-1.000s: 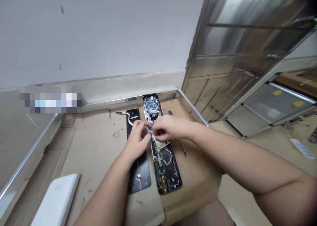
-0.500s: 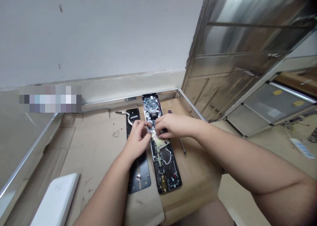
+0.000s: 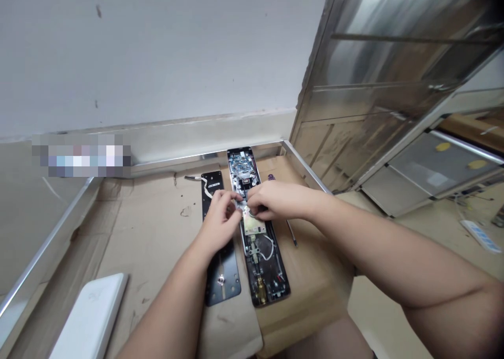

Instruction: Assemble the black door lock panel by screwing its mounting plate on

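Observation:
A long black electronic door lock [image 3: 277,254] lies opened lengthwise, its inner parts showing. A blue circuit board [image 3: 242,165] sits at its far end and a brass-coloured cylinder [image 3: 260,291] at its near end. My right hand [image 3: 263,199] pinches the upper part of a yellowish metal plate [image 3: 255,226] over the middle of the lock; its fingertips are partly hidden. My left hand [image 3: 221,214] is curled at the lock's left edge, thumb and forefinger against it beside the plate. A white cable [image 3: 270,249] loops below the plate.
Left of the lock lies a black back plate [image 3: 222,280] with a white-sleeved cable [image 3: 205,185]. A screwdriver [image 3: 292,233] rests to the right. A white box-like object [image 3: 88,317] is at the near left. Cardboard [image 3: 157,228] covers the table, bordered by a raised metal rim [image 3: 303,165].
The metal plate has turned from a slant to lie more squarely along the lock, under my right hand. My left hand has barely moved.

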{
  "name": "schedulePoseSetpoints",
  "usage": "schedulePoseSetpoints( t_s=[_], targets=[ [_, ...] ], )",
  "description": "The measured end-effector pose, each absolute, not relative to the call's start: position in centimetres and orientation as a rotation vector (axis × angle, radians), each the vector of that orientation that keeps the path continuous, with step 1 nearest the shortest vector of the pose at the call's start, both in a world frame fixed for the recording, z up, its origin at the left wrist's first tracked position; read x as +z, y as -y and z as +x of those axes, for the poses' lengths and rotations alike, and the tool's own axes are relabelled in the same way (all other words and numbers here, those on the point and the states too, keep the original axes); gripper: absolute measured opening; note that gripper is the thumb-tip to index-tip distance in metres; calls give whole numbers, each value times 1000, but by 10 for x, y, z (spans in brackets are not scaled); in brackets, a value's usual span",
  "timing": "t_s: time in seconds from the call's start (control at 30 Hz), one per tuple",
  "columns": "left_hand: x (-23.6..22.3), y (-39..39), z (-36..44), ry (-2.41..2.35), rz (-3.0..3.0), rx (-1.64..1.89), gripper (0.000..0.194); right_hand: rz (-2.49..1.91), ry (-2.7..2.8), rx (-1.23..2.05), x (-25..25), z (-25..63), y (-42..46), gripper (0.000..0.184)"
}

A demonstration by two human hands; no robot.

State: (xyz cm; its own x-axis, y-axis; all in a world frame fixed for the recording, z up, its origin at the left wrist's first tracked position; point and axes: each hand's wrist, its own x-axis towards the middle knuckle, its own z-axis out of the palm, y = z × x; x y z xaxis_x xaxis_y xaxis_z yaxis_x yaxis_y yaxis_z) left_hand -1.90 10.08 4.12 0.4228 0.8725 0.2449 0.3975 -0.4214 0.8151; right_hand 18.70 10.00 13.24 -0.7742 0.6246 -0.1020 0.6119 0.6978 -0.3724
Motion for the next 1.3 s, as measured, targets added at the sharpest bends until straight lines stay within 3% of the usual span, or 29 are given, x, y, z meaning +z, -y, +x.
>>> schedulePoseSetpoints(
  t_s=[1.3],
  targets=[
    [40, -101, -18, -1068, 2008, 891, 21, -1102, 2830, 478, 122, 183, -96, 17]
  ],
)
